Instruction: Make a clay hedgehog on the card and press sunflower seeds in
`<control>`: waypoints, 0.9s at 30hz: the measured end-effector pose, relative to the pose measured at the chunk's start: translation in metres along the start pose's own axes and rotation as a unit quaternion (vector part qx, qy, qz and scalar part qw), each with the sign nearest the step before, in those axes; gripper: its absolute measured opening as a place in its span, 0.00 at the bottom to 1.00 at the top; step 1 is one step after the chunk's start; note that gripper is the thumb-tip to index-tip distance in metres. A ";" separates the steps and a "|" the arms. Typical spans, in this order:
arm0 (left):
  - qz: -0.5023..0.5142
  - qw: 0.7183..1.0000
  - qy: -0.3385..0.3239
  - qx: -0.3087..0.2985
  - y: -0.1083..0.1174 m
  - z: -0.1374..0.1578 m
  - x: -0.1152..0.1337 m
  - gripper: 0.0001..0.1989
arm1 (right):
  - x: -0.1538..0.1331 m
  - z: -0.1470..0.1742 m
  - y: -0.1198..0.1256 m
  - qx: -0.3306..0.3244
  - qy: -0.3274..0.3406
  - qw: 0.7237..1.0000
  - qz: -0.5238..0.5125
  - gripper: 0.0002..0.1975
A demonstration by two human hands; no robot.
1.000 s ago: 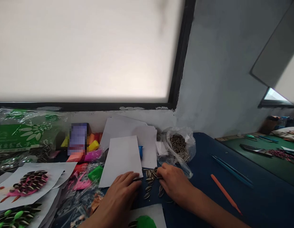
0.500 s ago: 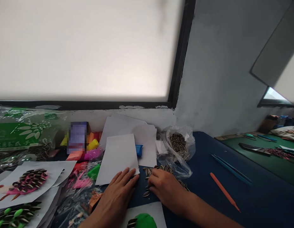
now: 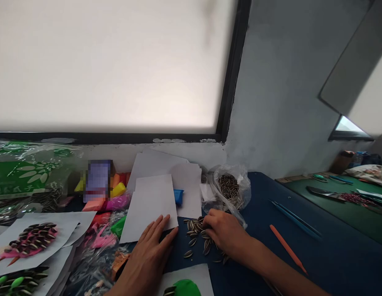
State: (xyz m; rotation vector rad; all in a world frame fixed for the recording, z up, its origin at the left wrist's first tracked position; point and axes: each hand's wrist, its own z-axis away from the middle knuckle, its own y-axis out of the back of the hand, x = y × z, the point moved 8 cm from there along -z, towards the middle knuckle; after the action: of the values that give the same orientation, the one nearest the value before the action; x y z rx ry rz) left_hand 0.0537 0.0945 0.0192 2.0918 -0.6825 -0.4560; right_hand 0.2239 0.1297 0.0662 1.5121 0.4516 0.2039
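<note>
My left hand (image 3: 150,250) lies flat with its fingers spread, the fingertips over the lower edge of a blank white sheet (image 3: 150,205). Curled fingers of my right hand (image 3: 226,232) reach down into a loose pile of striped sunflower seeds (image 3: 193,227) on the dark blue table; whatever is between the fingertips is hidden. Nearest me, partly cut off, is a white card (image 3: 201,273) bearing a green clay shape (image 3: 187,288) with dark seeds at its left end. Behind the right hand stands an open plastic bag (image 3: 244,185) of sunflower seeds.
Seed-covered pink (image 3: 33,240) and green (image 3: 22,283) clay figures lie on papers at left. Colourful clay packs (image 3: 118,201) and crumpled wrappers sit beside them. An orange clay tool (image 3: 288,248) and blue tweezers (image 3: 297,220) lie at right. The wall and window frame bound the back.
My right hand has shifted slightly right and away from me across the pile, uncovering more scattered seeds. My left hand stays on the sheet. The view has turned slightly.
</note>
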 end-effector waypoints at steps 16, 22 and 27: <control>0.168 0.982 0.057 -0.059 0.004 -0.003 -0.003 0.12 | 0.008 0.000 -0.003 0.020 -0.006 1.000 -0.020 0.08; 0.171 0.982 0.055 -0.056 0.002 -0.005 -0.003 0.12 | 0.000 0.000 -0.009 0.011 0.017 0.999 -0.047 0.09; 0.172 0.981 0.066 -0.063 0.003 -0.003 -0.004 0.11 | -0.004 0.001 -0.010 -0.004 0.021 0.998 -0.055 0.11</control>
State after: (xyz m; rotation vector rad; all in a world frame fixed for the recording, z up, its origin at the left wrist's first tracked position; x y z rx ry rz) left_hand 0.0513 0.0979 0.0238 1.8196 -0.8921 -0.1596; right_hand 0.2194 0.1261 0.0565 1.4733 0.5653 0.1519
